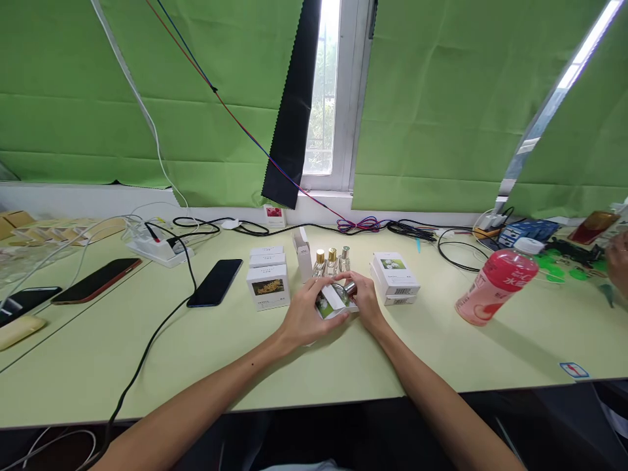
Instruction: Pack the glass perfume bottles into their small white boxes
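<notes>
My left hand (313, 310) is closed around a small white box (334, 298) with a green picture, held low over the table. In my right hand (364, 297) is a glass perfume bottle (349, 288) with a silver cap, lying at the box's open end. Whether the bottle is partly inside the box cannot be made out. Just behind my hands stand several perfume bottles (332, 263) with gold and silver caps. A tall open white box (303, 254) is beside them. White boxes (268, 288) stand in a row to the left, and two stacked boxes (395, 275) lie to the right.
A pink drink bottle (499, 288) stands at the right, near another person's hand (617, 258). On the left lie a black phone (214, 282), a red-edged phone (97, 280) and a white power strip (161, 250). A black cable (152, 338) runs over the table's front edge.
</notes>
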